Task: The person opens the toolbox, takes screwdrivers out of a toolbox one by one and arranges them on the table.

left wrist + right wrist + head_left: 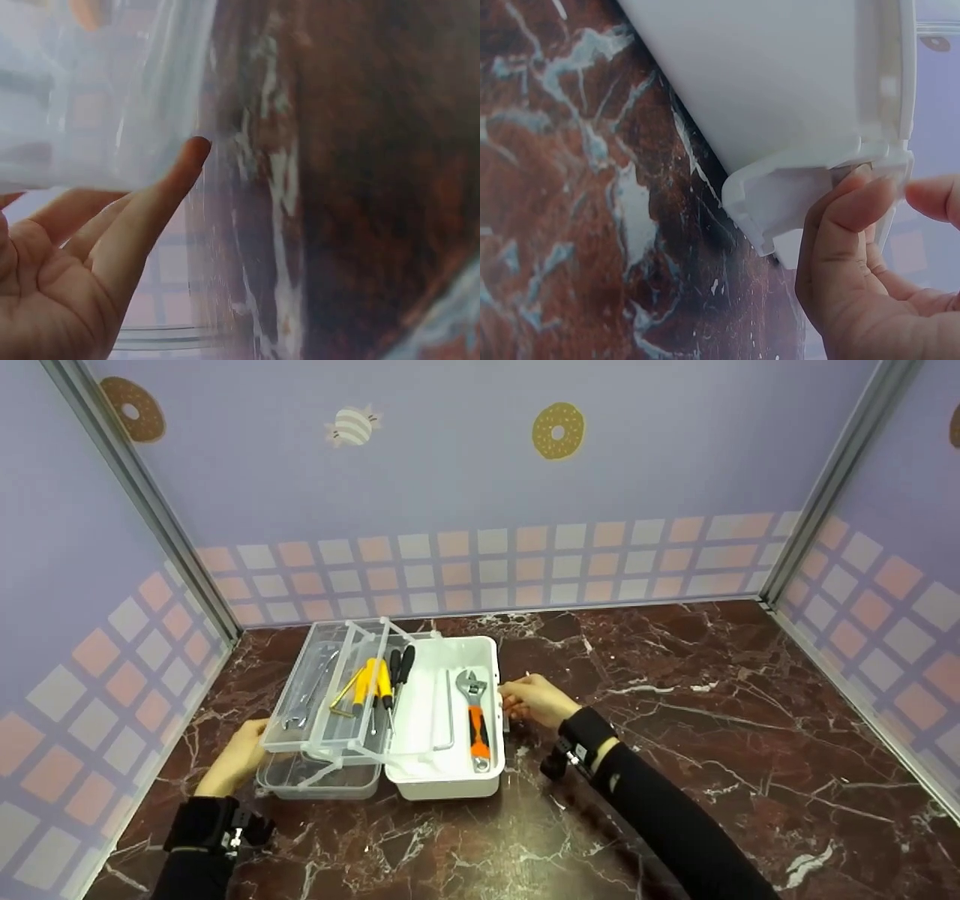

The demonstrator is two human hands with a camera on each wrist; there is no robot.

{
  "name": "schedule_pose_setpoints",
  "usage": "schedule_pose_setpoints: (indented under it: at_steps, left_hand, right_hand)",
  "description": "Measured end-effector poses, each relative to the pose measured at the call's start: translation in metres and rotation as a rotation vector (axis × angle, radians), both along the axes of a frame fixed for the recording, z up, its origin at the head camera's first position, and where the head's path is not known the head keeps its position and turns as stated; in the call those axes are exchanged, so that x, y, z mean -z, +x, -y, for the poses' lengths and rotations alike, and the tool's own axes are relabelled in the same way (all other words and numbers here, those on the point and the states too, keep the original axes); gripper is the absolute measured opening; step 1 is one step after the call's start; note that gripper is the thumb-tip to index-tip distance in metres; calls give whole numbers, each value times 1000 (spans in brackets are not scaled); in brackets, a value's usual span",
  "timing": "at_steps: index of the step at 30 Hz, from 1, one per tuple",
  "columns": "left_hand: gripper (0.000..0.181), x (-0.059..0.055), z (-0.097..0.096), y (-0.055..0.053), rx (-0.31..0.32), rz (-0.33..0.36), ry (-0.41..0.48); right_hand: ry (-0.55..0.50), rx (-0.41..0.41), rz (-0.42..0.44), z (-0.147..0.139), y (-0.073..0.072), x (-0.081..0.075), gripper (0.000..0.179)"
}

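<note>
open toolbox [450, 780], between both hands

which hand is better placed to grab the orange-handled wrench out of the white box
Right, probably. The right hand is at the white box rim, right beside the wrench. The left hand is on the clear tray at the far side, with the screwdrivers between.

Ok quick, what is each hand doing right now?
Left hand: open, fingers straight against the clear lid.
Right hand: fingers curled on the toolbox latch.
</note>
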State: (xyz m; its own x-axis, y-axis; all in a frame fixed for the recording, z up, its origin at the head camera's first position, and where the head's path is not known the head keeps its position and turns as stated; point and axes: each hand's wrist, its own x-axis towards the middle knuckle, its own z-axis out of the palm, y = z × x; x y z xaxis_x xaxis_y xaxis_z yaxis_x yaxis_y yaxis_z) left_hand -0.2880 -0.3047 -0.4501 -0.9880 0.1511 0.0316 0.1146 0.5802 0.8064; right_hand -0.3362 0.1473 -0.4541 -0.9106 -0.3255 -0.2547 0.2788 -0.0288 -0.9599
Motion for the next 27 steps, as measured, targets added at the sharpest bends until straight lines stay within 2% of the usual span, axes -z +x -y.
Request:
schedule_pose_setpoints:
  at_steps: [2,4,9,13,18,21,24,27]
  left_hand:
    - [33,0,3,-1,-23,-61,-167]
    - [29,1,4,-1,-56,-108,-257]
    - [23,5,0,-3,-125,-178,-293]
    - [23,4,-2,-4,-115,-149,-266]
    - [37,-4,0,-5,-76,-5,-143]
    - [52,-11,0,-2,-119,58,-73]
    - [63,-22,-2,1,-166,61,-42]
    - [64,-33,-4,3,-159,30,64]
  right_hand:
    - [7,-4,3,1,0,0,14]
    - [14,-10,3,1,0,0,15]
    - [28,0,8,0,0,0,15]
    - [40,14,6,-2,0,0,16]
    - [33,12,-1,-2,0,0,18]
    - [32,4,-3,-1,0,1,17]
    - [38,9,4,-2,-1,1,15]
    - [39,13,12,-2,-1,1,14]
